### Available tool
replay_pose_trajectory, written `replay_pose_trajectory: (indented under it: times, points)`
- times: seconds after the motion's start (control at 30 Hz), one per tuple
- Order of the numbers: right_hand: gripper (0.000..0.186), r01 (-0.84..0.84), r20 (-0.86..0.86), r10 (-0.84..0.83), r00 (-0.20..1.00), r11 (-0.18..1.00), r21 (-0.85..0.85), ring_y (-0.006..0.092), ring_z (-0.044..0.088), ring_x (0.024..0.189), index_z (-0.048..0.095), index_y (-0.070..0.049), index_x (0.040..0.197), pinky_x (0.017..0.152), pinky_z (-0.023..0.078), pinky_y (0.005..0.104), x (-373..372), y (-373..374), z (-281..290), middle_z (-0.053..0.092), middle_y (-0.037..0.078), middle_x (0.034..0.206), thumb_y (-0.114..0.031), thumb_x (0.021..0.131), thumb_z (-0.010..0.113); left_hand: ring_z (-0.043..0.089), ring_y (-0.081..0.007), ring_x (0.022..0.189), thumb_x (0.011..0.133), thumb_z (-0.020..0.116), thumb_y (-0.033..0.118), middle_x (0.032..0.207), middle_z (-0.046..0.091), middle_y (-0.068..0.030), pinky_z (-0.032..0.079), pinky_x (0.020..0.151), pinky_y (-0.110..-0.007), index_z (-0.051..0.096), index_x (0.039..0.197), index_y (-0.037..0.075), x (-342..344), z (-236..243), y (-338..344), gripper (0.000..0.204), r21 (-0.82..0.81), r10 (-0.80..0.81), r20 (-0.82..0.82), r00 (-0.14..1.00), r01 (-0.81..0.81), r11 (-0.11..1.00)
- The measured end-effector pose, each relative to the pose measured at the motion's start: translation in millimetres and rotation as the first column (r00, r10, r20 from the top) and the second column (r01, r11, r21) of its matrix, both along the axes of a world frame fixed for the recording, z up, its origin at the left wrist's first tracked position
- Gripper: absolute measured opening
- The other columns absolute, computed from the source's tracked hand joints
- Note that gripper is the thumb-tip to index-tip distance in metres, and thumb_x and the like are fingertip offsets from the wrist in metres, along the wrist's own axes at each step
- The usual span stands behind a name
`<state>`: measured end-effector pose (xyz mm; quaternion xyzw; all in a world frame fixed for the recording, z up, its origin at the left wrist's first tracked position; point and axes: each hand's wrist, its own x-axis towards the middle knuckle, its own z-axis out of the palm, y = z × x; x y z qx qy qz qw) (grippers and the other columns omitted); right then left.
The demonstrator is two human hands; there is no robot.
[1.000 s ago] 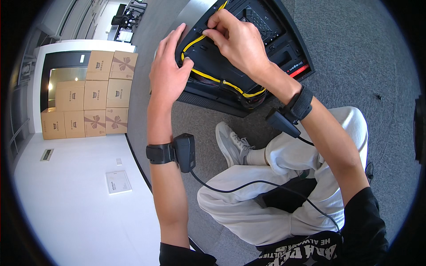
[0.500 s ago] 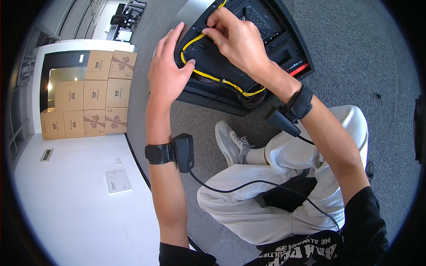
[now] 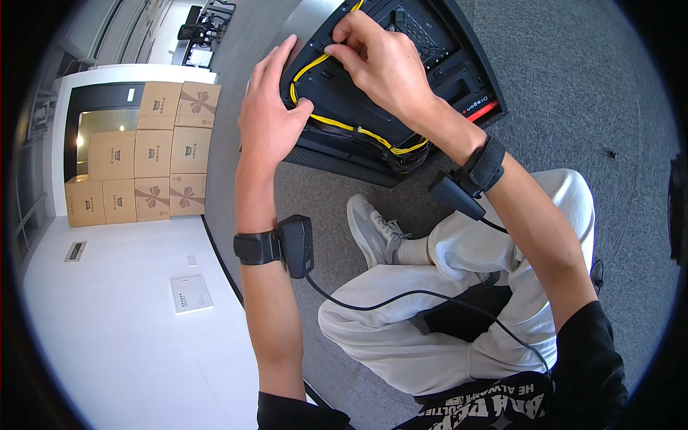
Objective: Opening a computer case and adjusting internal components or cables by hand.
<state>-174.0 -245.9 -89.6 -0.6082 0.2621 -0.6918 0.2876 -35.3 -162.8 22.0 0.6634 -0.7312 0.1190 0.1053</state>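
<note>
A black computer case [image 3: 351, 99] lies on the carpet in front of me with its inside exposed. A yellow cable bundle [image 3: 340, 124] curves along its near and left edges, and a small tie binds it partway. My right hand [image 3: 393, 70] is closed in a pinch on the bundle near the case's far left; the fingertips partly hide the cable there. My left hand [image 3: 271, 111] lies over the case's left edge with its fingers stretched out. Its thumb touches or nearly touches the bundle at the bend.
My shoe [image 3: 373, 233] and crossed legs in light trousers [image 3: 387, 294] are close to the case's near side. A black cord [image 3: 380, 308] runs from my left wrist device across my lap. Stacked cardboard boxes [image 3: 154, 150] stand by the wall at left. Grey carpet [image 3: 573, 107] extends to the right.
Both hands keep nearly the same places. The yellow bundle at the bend has shifted very slightly to the left, along with my left thumb.
</note>
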Motion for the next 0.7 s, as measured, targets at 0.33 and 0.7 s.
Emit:
replay_pose_trajectory:
  times: [0.33,0.7]
  points:
    - [0.016,-0.009,-0.003,0.009,1.000,1.000,0.013,0.0308,0.070,0.062,0.061,-0.006,0.096,0.056,0.054,0.0377,-2.6,2.6,2.3,0.067,0.013,0.068,-0.017,0.091,0.072,0.053,-0.0328,0.131,0.075,0.073,0.004,0.146,0.052,-0.0073,0.047,0.107,-0.044,0.044,0.151,0.027,1.8,1.1,1.7,0.084,0.006,-0.037,-0.012,0.999,0.037,0.999]
    - [0.016,-0.013,-0.016,0.013,1.000,1.000,0.017,0.0307,0.070,0.062,0.061,-0.007,0.097,0.057,0.054,0.0385,-3.7,3.3,2.6,0.067,0.013,0.067,-0.018,0.091,0.071,0.050,-0.0333,0.135,0.079,0.072,-0.003,0.149,0.049,-0.0082,0.045,0.109,-0.044,0.042,0.152,0.027,4.5,3.3,5.3,0.084,0.042,-0.069,-0.037,0.997,0.071,0.997]
